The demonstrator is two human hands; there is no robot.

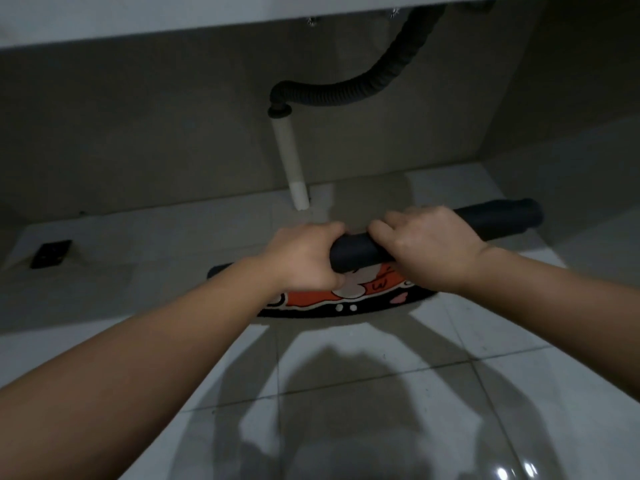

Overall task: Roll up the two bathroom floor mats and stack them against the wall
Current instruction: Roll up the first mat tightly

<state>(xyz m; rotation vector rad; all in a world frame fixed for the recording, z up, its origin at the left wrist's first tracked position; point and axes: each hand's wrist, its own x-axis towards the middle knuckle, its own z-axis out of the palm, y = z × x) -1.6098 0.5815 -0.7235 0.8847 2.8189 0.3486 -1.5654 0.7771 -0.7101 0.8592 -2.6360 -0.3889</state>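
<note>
- The fingers (329,229) of my left hand (304,258) are curled over the top of a black roll (502,220), with the thumb tucked under its near side. This hand grips the roll's left end.
- The fingers (382,233) of my right hand (426,247) are bent over the same roll just beside the left hand, knuckles up, holding it firmly. A short stretch of black shows between the two hands.
- The roll is long, tight and tube-like. It runs from my left hand out to the right, with the far end higher in the view and pointing towards the right-hand wall.
- Under my hands a patterned mat (311,301) lies flat on the tiled floor (346,358), orange, black and white with a cartoon print. I cannot tell whether the roll is this mat's own rolled part.
- Beyond, a white pipe (291,161) comes down the grey wall (138,133), joined to a black ribbed hose (346,93).
- A dark square drain (51,253) sits in the floor far left.
</note>
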